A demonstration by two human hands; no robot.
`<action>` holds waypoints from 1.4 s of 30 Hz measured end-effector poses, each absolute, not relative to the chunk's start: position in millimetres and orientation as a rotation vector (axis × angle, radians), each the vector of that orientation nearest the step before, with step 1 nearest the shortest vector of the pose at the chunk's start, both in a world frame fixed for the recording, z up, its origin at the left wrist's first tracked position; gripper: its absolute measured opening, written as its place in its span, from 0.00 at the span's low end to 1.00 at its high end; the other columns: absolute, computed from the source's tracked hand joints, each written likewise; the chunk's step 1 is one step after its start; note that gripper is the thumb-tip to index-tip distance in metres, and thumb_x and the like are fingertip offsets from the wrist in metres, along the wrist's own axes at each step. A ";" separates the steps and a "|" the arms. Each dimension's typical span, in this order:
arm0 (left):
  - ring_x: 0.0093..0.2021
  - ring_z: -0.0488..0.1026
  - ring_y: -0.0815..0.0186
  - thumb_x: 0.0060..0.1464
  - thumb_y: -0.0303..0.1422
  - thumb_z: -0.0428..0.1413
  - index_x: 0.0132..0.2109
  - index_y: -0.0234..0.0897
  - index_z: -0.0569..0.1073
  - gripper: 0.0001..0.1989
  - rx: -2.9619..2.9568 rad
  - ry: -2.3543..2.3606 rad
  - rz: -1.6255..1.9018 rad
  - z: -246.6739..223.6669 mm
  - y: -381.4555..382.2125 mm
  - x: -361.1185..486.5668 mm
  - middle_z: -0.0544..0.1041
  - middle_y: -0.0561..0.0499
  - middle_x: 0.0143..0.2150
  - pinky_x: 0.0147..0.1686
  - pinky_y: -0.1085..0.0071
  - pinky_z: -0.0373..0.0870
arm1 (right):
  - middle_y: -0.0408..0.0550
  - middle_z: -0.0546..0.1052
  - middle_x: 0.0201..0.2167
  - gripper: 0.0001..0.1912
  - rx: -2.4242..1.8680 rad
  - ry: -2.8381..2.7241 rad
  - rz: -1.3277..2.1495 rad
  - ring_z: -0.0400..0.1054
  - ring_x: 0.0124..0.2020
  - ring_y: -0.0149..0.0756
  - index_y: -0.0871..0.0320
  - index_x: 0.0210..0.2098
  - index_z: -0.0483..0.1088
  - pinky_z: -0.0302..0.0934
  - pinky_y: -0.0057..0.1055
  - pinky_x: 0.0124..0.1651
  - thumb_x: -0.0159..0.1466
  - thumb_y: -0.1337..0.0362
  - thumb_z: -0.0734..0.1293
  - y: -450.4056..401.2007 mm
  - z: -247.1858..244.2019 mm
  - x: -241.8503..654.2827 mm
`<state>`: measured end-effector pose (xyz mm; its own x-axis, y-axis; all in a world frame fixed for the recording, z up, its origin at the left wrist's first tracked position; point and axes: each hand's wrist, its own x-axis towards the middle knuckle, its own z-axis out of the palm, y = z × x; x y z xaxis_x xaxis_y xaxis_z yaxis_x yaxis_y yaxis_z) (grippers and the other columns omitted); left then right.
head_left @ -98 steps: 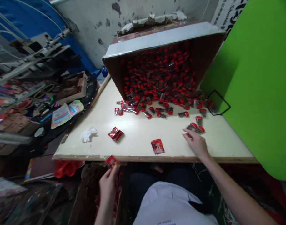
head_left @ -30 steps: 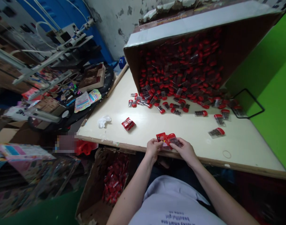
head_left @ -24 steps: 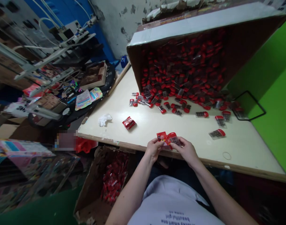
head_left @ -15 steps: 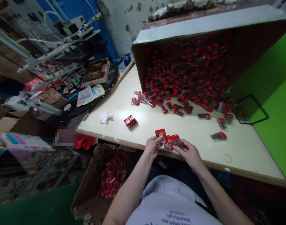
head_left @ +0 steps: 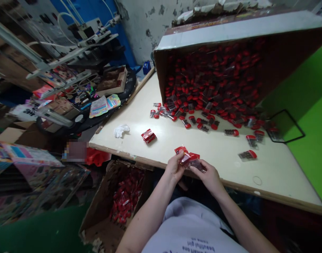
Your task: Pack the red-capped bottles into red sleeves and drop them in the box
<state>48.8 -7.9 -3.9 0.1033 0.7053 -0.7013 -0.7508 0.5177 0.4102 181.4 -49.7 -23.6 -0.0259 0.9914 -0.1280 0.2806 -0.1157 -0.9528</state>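
Note:
My left hand (head_left: 176, 166) pinches a red printed packet (head_left: 182, 151) over the table's front edge. Close beside it, my right hand (head_left: 208, 175) holds a small clear container (head_left: 196, 163) with dark contents and a red top, which touches the packet. Part of both items is hidden by my fingers. A stack of red packets (head_left: 148, 136) lies on the table to the left. Beyond my hands, several red-capped containers (head_left: 203, 127) are scattered on the tabletop.
A large cardboard box (head_left: 240, 33) lies on its side, spilling red-capped containers. Crumpled white tissue (head_left: 121, 130) is at the left. Below the table edge stands an open carton (head_left: 97, 207) of red packets. A black wire frame (head_left: 287, 140) and rubber band (head_left: 257, 180) lie right.
The container in my right hand has come closer to the packet in my left hand, and its red top is now less visible. The packet has tilted. The view has shifted slightly.

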 end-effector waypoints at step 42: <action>0.27 0.71 0.70 0.49 0.33 0.59 0.32 0.33 0.71 0.07 -0.203 0.962 1.105 19.1 -6.8 49.0 0.73 0.51 0.27 0.29 0.73 0.66 | 0.50 0.77 0.39 0.17 -1.463 -1.213 1.210 0.71 0.37 0.42 0.58 0.43 0.70 0.64 0.34 0.39 0.58 0.55 0.66 -54.4 -17.9 172.6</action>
<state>49.0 -6.8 19.1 0.1090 0.6628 -0.7408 -0.8252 0.4758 0.3043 172.6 -54.4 -17.9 0.0569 0.9869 -0.1508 0.1531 -0.1579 -0.9755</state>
